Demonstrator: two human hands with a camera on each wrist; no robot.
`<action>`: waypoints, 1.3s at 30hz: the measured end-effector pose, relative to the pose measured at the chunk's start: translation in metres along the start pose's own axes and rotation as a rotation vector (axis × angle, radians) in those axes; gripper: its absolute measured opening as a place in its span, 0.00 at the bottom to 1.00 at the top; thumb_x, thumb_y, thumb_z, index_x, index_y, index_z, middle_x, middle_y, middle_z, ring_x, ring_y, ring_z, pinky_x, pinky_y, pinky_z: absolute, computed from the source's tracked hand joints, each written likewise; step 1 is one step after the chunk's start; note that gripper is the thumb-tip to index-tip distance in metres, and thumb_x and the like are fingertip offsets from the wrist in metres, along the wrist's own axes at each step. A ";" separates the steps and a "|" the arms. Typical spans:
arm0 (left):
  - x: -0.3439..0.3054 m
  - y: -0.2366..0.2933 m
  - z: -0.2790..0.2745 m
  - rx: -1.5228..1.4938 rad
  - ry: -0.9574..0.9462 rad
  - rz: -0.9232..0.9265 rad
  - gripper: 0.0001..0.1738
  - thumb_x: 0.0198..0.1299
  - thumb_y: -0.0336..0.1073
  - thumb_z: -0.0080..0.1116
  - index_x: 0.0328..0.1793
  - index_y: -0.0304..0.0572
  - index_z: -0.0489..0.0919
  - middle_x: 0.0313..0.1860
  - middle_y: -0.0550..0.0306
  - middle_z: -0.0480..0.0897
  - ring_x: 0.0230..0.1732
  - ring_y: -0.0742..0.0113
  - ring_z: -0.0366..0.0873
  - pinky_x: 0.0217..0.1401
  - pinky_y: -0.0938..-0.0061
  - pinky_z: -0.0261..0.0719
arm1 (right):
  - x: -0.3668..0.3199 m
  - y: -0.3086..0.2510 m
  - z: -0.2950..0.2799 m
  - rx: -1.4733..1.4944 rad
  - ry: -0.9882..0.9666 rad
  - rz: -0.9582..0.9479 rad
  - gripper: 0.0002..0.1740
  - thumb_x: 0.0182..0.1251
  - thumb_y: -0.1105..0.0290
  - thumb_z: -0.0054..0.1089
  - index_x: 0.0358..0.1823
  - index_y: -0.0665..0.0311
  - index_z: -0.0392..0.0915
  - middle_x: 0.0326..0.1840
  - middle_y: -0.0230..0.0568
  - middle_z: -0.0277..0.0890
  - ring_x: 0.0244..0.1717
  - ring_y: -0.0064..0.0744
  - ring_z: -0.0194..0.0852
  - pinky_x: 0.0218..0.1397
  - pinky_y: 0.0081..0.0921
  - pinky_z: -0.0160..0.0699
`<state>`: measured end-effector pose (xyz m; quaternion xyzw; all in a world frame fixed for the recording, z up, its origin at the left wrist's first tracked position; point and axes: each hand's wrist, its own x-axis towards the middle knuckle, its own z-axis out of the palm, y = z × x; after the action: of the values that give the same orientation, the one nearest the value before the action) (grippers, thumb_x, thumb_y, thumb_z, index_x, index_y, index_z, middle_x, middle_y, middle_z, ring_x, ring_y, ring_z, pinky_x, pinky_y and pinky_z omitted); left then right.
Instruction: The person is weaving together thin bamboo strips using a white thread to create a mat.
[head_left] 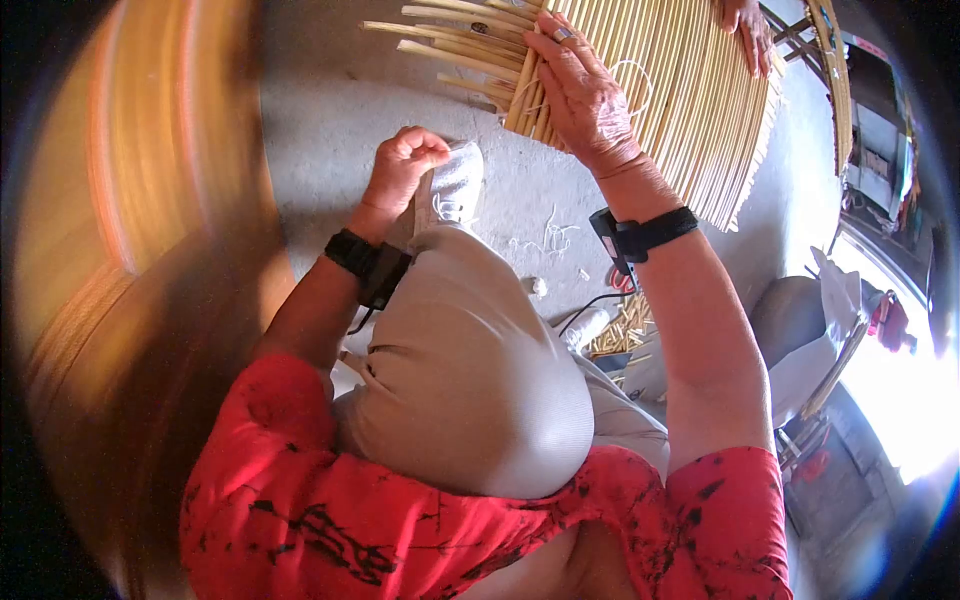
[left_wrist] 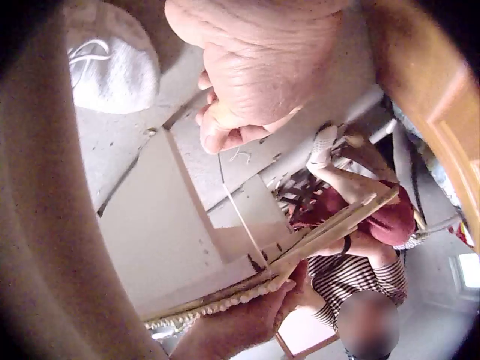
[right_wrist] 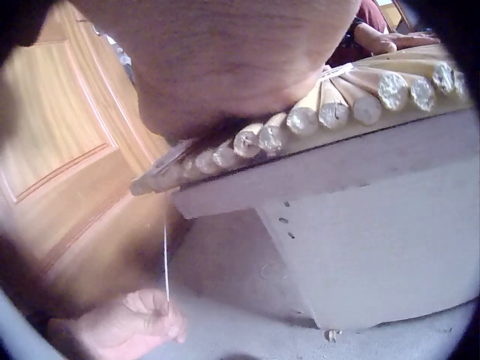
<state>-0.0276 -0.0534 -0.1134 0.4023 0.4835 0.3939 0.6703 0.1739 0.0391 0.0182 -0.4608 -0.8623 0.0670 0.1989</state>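
A mat of thin round pale sticks (head_left: 690, 110) lies at the top of the head view, with several sticks jutting past its left edge. My right hand (head_left: 585, 100), a ring on one finger, rests flat on the mat near that edge, fingers extended together. Lower and to the left, my left hand (head_left: 400, 175) pinches the end of a thin white string (left_wrist: 245, 219) between thumb and fingertips. The string runs taut from there up to the mat's edge. Cut stick ends (right_wrist: 334, 114) show in a row beneath my right hand in the right wrist view.
A pale box-like support (right_wrist: 367, 214) stands under the mat. Another person's hand (head_left: 750, 35) touches the mat's far side. A wooden door (head_left: 150, 180) is at left. Stick offcuts (head_left: 625, 330) and string scraps (head_left: 548, 238) lie on the floor.
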 end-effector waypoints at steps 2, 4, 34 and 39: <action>-0.003 0.015 -0.010 0.005 -0.032 -0.038 0.02 0.53 0.30 0.57 0.29 0.41 0.76 0.28 0.66 0.77 0.33 0.78 0.72 0.41 0.82 0.69 | 0.017 0.006 -0.005 -0.130 0.161 -0.371 0.26 0.61 0.59 0.51 0.57 0.66 0.63 0.48 0.57 0.71 0.47 0.43 0.74 0.44 0.30 0.77; -0.006 0.031 -0.017 0.224 -0.177 -0.042 0.03 0.53 0.31 0.57 0.29 0.41 0.76 0.28 0.67 0.77 0.33 0.79 0.71 0.41 0.82 0.69 | 0.007 -0.019 -0.029 0.196 0.183 0.058 0.17 0.54 0.77 0.53 0.48 0.65 0.72 0.52 0.47 0.71 0.53 0.44 0.69 0.53 0.32 0.71; 0.025 0.117 0.034 -0.186 -0.269 -0.185 0.14 0.50 0.36 0.62 0.41 0.38 0.78 0.33 0.65 0.79 0.32 0.78 0.71 0.40 0.82 0.68 | -0.085 -0.068 0.052 0.296 -0.081 -0.071 0.08 0.39 0.71 0.55 0.26 0.56 0.74 0.27 0.29 0.70 0.36 0.31 0.69 0.38 0.28 0.68; 0.029 0.113 0.035 -0.267 -0.349 -0.221 0.17 0.47 0.32 0.63 0.45 0.38 0.77 0.39 0.63 0.79 0.42 0.76 0.73 0.51 0.82 0.65 | -0.143 -0.057 0.061 0.539 -0.214 0.210 0.05 0.50 0.73 0.59 0.25 0.62 0.72 0.27 0.37 0.72 0.32 0.40 0.69 0.37 0.32 0.70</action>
<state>-0.0034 0.0091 -0.0120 0.3167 0.3448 0.3031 0.8300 0.1762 -0.1069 -0.0606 -0.4685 -0.7772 0.3616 0.2137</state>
